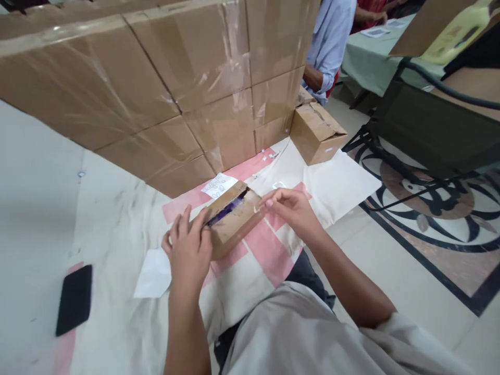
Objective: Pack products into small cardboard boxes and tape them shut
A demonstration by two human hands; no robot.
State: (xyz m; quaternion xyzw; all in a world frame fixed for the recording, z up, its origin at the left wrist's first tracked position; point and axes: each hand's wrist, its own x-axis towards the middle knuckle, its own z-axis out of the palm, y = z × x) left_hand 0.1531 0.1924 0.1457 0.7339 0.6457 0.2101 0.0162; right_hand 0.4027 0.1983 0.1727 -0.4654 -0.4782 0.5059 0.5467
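A small brown cardboard box (238,224) lies at a slant before me, with a dark purple gap running along its top between the flaps. My left hand (189,242) is at the box's left end, its fingers bent over the edge and gripping it. At the right end, my right hand (289,205) pinches a small see-through strip that looks like clear tape, close against the box. Just behind the box is a white paper with handwriting (219,185). A blank white paper (154,273) lies partly behind my left wrist.
Taped cartons (219,120) form a wall at the back. Another cardboard box (318,133) stands at the table's far right corner. A black phone-like object (74,300) lies at left. At right are a dark folding chair (425,125) and a person in a light blue shirt (332,41).
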